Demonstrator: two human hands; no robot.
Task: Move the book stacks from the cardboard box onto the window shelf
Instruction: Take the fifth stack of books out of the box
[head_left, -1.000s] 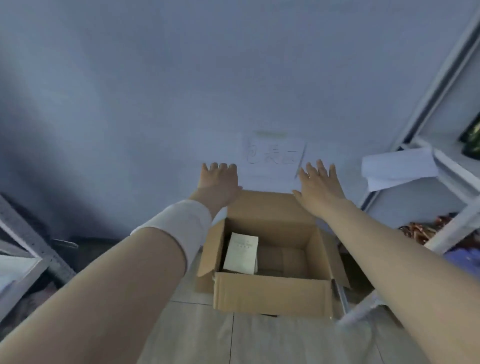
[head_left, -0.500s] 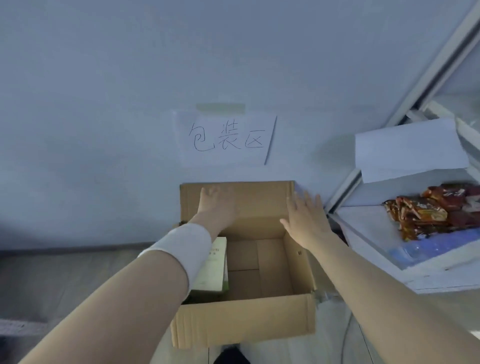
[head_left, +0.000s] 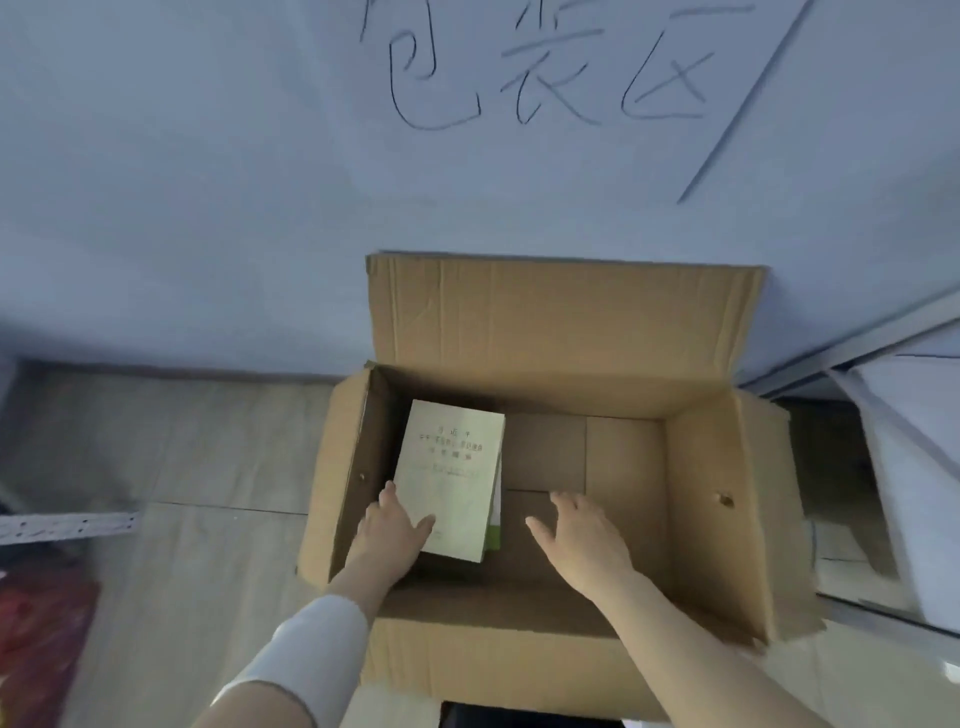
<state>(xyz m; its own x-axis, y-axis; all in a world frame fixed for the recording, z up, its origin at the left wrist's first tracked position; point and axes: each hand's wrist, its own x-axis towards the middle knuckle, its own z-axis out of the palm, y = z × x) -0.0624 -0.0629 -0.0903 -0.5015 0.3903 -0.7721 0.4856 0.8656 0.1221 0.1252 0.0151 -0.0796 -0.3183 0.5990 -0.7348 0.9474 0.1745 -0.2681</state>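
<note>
in the open cardboard box (head_left: 701, 493), the book stack (head_left: 449, 475) lay at its left side; our left hand (head_left: 387, 535) rested open on its corner, our right hand (head_left: 584, 538) hovered open beside it.

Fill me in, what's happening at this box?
A person is reaching into an open cardboard box on the floor by the wall. The left hand rests on the near left corner of a small stack of books at the box's left side. The right hand is open beside the stack, not touching it. Nothing is lifted yet.
</note>
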